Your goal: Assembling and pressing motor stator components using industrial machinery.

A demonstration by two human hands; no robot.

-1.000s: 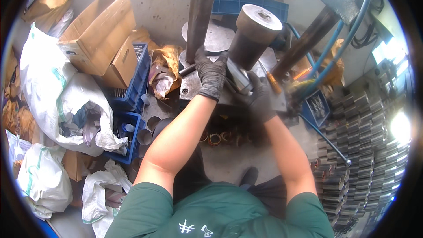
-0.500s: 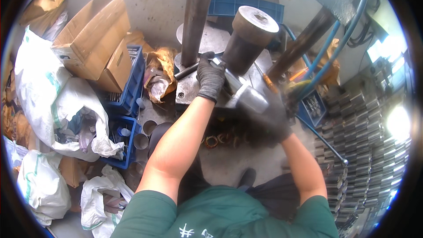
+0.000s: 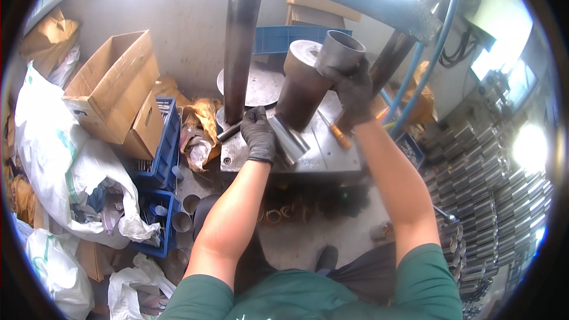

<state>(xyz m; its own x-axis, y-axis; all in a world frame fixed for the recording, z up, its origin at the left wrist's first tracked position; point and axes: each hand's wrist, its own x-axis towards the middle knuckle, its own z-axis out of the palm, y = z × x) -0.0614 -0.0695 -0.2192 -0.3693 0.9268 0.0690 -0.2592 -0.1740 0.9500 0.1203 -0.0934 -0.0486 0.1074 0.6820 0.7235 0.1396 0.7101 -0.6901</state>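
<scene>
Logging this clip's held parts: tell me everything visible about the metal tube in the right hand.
The metal tube is a short, hollow cylinder of dull grey metal, fairly thick-walled, its open end facing up and toward the camera. The gloved right hand grips it from below and the side, holding it raised and slightly tilted above the press plate. It sits right beside the top of the dark cylindrical die; whether the two touch cannot be told. Its lower end is hidden by the glove.

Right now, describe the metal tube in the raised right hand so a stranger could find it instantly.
Start at the grey steel press table between the dark upright columns. On it stands a big rusty-brown cylinder; at its top right, the gloved right hand holds a short metal tube, open end up. Unlike the shinier tube lying on the table by the left hand, it is raised and dull grey.
</scene>
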